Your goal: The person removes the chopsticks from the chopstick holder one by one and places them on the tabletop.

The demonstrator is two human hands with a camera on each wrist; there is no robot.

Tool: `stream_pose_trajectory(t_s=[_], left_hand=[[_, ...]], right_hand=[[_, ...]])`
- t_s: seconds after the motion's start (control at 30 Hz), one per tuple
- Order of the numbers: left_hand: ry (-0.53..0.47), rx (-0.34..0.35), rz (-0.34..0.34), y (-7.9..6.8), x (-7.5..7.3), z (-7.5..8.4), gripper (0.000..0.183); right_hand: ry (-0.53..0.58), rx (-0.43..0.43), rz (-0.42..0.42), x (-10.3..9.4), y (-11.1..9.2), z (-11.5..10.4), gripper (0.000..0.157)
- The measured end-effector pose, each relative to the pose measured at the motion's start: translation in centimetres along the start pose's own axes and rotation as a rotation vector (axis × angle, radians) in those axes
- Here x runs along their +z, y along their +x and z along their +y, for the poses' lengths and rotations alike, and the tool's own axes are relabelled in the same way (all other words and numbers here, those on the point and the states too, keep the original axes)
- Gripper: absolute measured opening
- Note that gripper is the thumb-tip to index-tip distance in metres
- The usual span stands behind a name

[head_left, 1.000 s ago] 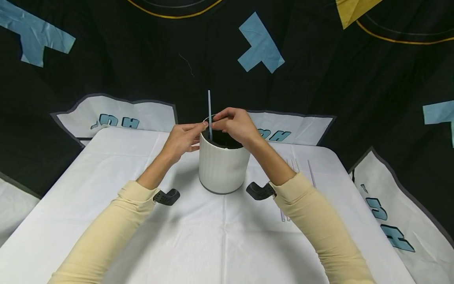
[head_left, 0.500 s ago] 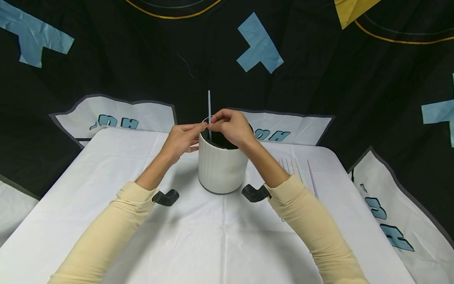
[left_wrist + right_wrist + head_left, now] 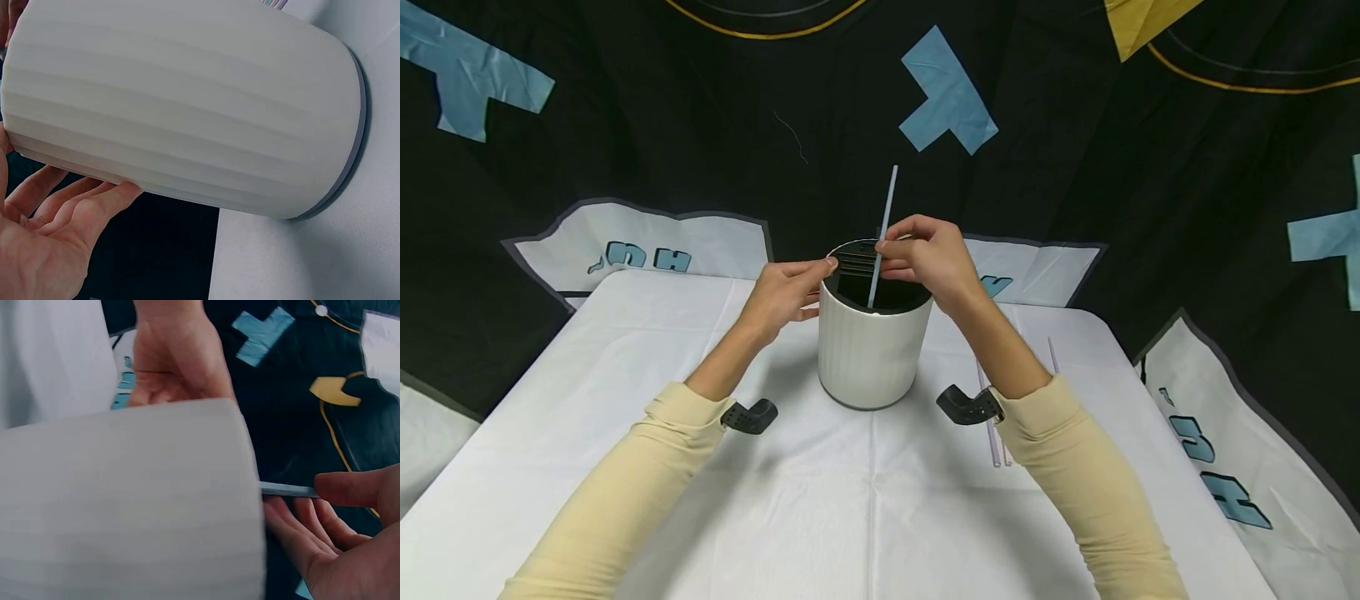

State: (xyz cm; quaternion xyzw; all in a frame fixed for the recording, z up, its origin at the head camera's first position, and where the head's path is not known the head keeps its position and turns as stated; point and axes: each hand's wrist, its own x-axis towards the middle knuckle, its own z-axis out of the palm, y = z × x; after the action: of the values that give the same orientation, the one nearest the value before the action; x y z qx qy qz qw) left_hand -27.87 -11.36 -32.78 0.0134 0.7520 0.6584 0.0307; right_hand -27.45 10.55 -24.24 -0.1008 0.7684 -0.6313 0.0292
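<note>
A white round container (image 3: pixel 874 358) with a ribbed side and a dark inside stands upright on the table. My left hand (image 3: pixel 781 298) holds its left rim, thumb at the top edge and fingers against the outer wall, as the left wrist view shows of those fingers (image 3: pixel 94 203). Between thumb and fingertips, my right hand (image 3: pixel 934 257) pinches a thin pale blue straw (image 3: pixel 889 198). The straw leans to the right, its lower end inside the container's mouth. In the right wrist view, the container's wall hides the low part of the straw (image 3: pixel 289 489).
Several thin straws (image 3: pixel 993 442) lie on the white tablecloth (image 3: pixel 820 517) at the right, partly covered by my right forearm. A black cloth (image 3: pixel 700 125) with blue patches hangs behind the table. Each wrist carries a small black camera mount (image 3: pixel 751 417).
My right hand has moved right, away from the left hand, taking the straw along. The straw has gone from nearly vertical at the left rim to tilted near the middle. My left hand stays put.
</note>
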Motion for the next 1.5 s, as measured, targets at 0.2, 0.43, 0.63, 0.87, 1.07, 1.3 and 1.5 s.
stream_pose_trajectory(t_s=[0.2, 0.43, 0.63, 0.87, 1.07, 1.3, 1.5], left_hand=[[0.006, -0.004, 0.007, 0.0, 0.0, -0.1, 0.057], [0.011, -0.007, 0.008, 0.0, -0.2, 0.1, 0.058], [0.010, -0.005, -0.003, 0.0, -0.3, 0.3, 0.058], [0.020, -0.010, 0.004, 0.0, -0.3, 0.2, 0.059], [0.022, -0.010, 0.007, -0.1, -0.2, 0.2, 0.060], [0.019, -0.016, 0.001, 0.1, -0.1, 0.1, 0.060], [0.018, -0.016, -0.001, -0.1, 0.0, 0.2, 0.060]], right_hand=[[0.188, -0.035, 0.138, -2.5, -0.4, -1.1, 0.013], [0.356, -0.078, 0.214, -6.0, -0.9, -2.3, 0.011], [0.451, -0.085, 0.234, -8.7, -1.9, -2.6, 0.011], [0.379, -0.015, 0.234, -10.6, -2.4, -0.9, 0.014], [0.191, 0.113, 0.201, -11.5, -2.2, 3.0, 0.024], [-0.065, 0.261, 0.073, -12.3, -1.6, 8.4, 0.031], [-0.166, 0.319, 0.034, -12.6, -1.8, 13.0, 0.040]])
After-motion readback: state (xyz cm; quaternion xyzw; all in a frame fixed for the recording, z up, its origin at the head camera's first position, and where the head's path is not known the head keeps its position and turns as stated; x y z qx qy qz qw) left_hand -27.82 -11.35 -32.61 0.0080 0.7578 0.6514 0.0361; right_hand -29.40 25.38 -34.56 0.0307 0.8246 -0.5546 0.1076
